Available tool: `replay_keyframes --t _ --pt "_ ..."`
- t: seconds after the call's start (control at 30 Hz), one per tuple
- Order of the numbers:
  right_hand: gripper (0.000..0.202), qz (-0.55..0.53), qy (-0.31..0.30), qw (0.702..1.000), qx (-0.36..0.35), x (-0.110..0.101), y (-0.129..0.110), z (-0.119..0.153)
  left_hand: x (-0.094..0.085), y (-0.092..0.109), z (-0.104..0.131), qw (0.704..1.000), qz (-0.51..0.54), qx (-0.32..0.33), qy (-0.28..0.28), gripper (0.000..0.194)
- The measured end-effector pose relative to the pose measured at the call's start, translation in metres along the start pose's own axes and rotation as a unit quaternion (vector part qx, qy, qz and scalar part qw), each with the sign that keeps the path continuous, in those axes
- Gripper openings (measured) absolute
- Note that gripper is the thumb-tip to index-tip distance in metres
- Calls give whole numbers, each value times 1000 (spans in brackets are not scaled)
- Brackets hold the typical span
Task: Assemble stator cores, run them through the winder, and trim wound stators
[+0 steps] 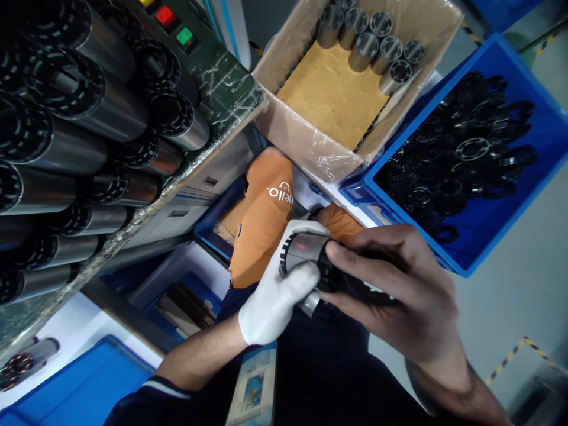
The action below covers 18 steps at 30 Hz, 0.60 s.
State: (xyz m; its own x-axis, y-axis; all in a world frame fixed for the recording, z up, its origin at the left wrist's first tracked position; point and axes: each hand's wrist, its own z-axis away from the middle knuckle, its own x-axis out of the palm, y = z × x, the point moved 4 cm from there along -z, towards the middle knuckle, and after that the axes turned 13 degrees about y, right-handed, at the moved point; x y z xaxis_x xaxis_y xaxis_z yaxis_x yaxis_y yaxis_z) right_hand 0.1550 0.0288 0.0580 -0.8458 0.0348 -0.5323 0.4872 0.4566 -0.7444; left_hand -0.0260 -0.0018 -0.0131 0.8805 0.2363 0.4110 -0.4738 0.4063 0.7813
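My left hand (273,299), in a white glove, is wrapped round a shiny metal stator core (302,249) in front of my lap. Black teeth show along the core's left end, and a small red light spot falls on its side. My bare right hand (412,296) grips black plastic rings (327,272) between thumb and fingers, at the core's right end. The hand covers much of them, so I cannot tell how many it holds or whether the nearest is seated on the core. A small silvery piece shows below my left thumb, mostly hidden.
Many stator cores (119,112) with black ends crowd the green bench (226,89) at left. A plastic-lined carton (306,139) ahead holds several bare cores on brown cardboard. Right of it, a blue bin (481,260) contains black rings. Another blue bin (89,384) sits lower left.
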Motion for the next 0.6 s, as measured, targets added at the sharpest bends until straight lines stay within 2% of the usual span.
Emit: replay_keyframes --t 0.1,0.17,0.3,0.4,0.47,0.6 --pt "71 21 -21 999 -23 7 0 -1 6 -2 -8 999 11 -35 19 62" --pt "70 17 -41 999 -30 8 -1 -1 11 -4 -13 998 11 -62 24 66" --pt "66 -18 -58 998 -30 7 2 0 15 -3 -13 993 23 -115 32 64" --pt "80 -135 -34 990 27 9 13 2 16 -6 -6 974 108 -201 9 67" --pt "84 -215 2 975 58 11 20 3 18 -7 -2 960 154 -235 -17 70" --pt "72 -269 62 959 61 0 22 5 18 -3 -6 970 154 -186 -6 78"
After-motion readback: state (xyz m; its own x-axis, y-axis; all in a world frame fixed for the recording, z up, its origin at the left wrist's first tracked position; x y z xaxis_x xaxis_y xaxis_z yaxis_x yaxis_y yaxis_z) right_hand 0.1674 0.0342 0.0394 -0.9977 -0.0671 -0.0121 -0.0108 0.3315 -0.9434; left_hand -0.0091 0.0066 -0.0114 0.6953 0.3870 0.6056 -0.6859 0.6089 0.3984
